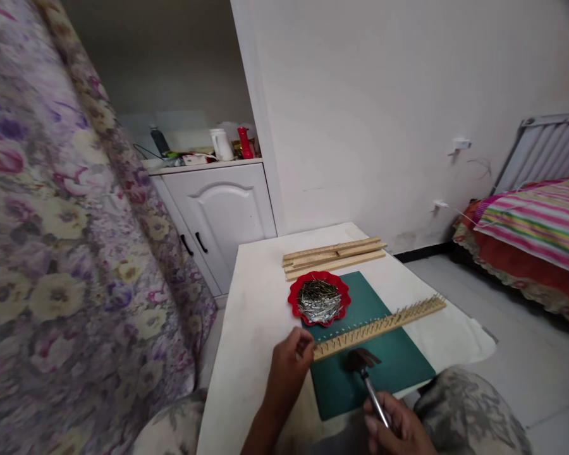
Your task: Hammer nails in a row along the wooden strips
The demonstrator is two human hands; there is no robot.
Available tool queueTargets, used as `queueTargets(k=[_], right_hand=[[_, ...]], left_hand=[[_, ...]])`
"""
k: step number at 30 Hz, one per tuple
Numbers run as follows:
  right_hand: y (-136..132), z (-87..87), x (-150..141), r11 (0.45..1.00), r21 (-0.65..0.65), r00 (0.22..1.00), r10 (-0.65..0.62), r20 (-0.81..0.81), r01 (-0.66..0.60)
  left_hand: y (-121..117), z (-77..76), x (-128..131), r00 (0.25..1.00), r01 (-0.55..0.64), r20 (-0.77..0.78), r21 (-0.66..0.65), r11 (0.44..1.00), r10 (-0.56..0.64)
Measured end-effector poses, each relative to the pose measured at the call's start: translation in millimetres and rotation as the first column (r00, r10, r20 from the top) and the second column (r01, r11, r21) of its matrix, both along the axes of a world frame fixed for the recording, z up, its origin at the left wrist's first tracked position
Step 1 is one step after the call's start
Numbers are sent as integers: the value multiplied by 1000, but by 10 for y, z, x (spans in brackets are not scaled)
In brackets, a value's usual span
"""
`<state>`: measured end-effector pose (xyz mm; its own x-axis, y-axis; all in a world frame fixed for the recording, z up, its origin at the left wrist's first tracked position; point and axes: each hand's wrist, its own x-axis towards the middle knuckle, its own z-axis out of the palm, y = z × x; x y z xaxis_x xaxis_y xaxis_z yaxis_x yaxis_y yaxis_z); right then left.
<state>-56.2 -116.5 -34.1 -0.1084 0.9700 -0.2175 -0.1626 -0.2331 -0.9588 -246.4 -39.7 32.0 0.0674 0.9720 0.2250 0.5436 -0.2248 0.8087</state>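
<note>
A narrow wooden strip (384,325) with several nails standing up along it lies slantwise across a green mat (360,366). At its left end is my left hand (291,357), fingers pinched together; what lies between the fingertips is too small to make out. My right hand (396,423) grips a claw hammer (373,395) by its metal handle, the head just in front of the strip and over the mat. Behind the strip, a red scalloped dish (293,297) holds a heap of loose nails (320,300), some dark and some silvery.
More wooden strips (334,256) lie at the far side of the white table (256,303). A white cabinet (227,215) with bottles on top stands behind, left. A floral curtain (66,221) hangs at left; a bed (540,221) is at right.
</note>
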Motion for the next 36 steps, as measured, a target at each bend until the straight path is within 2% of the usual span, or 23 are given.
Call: queueTargets(k=[3,7,13,15,18,21,29,30,32,34,36], right_hand=[[-45,71,6,990,23,990,-141,-11,141],[-123,67,16,987,45,988,-151,-39,153],[-235,-12,27,994,49,994,-101,-31,102],[-256,-30,37,996,50,997,-73,-24,74],[-272,-61,39,996,69,997,-53,-60,58],[-278,-77,27,996,73,995,-47,-89,54],[-263,-53,-8,996,53,996,-70,-55,73],[-261,-58,-9,995,54,996,-76,-53,78],[-259,-70,-10,996,42,996,-82,-39,84],[-261,-80,-15,995,26,995,-93,-34,94],[-267,-84,-29,995,7,995,-95,-27,95]], left_hand=[[-389,-143,120,988,155,24,-87,984,-153],[-632,-273,261,965,260,79,-147,954,-251],[-698,-208,350,956,279,126,-120,953,-264],[-718,-190,391,946,278,214,-145,949,-244],[-731,-195,442,892,309,409,-235,922,-195],[-731,-244,459,841,339,519,-280,898,-155],[-758,-455,461,797,387,578,-267,883,-174],[-732,-460,433,805,367,571,-266,891,-161],[-635,-442,340,852,255,513,-232,939,-104],[-493,-399,213,918,58,397,-144,988,4],[-332,-362,94,960,-81,269,-9,997,81]])
